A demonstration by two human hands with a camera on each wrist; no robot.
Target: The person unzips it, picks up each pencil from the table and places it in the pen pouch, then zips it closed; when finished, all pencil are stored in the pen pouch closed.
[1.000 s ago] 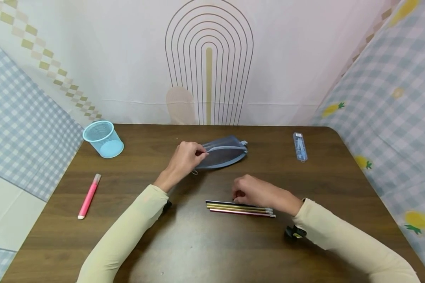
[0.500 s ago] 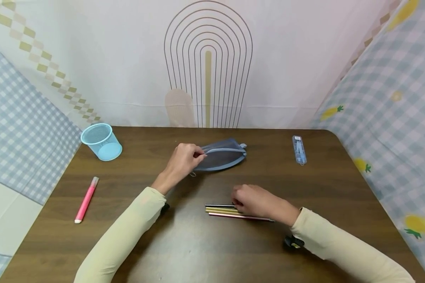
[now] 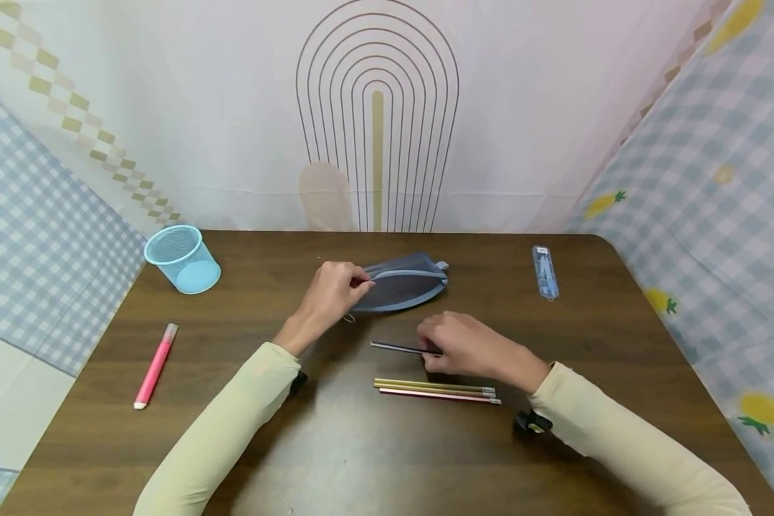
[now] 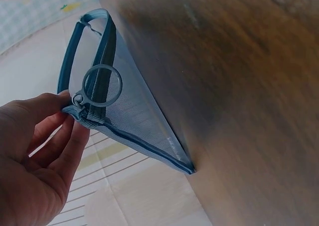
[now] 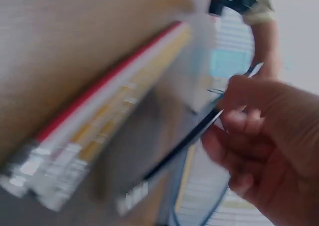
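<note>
At the table's middle, my left hand pinches the near-left end of a blue mesh zip pouch. In the left wrist view the mouth of the pouch gapes, and a ring-shaped zipper pull hangs beside my fingertips. My right hand holds a dark pencil between thumb and fingers, raised off the table, its unerased tip end pointing left. Just below that hand lie gold pencils and a red-and-white pencil, side by side. The right wrist view is blurred; the held pencil shows its eraser end.
A light-blue mesh pen cup stands at the back left. In front of it lies a pink marker. A slim clear-blue case is at the back right. Patterned cloth hangs behind the brown table.
My right hand dipped to the row of pencils, took the dark one and lifted it away toward the pouch. The left hand keeps its pinch on the pouch.
</note>
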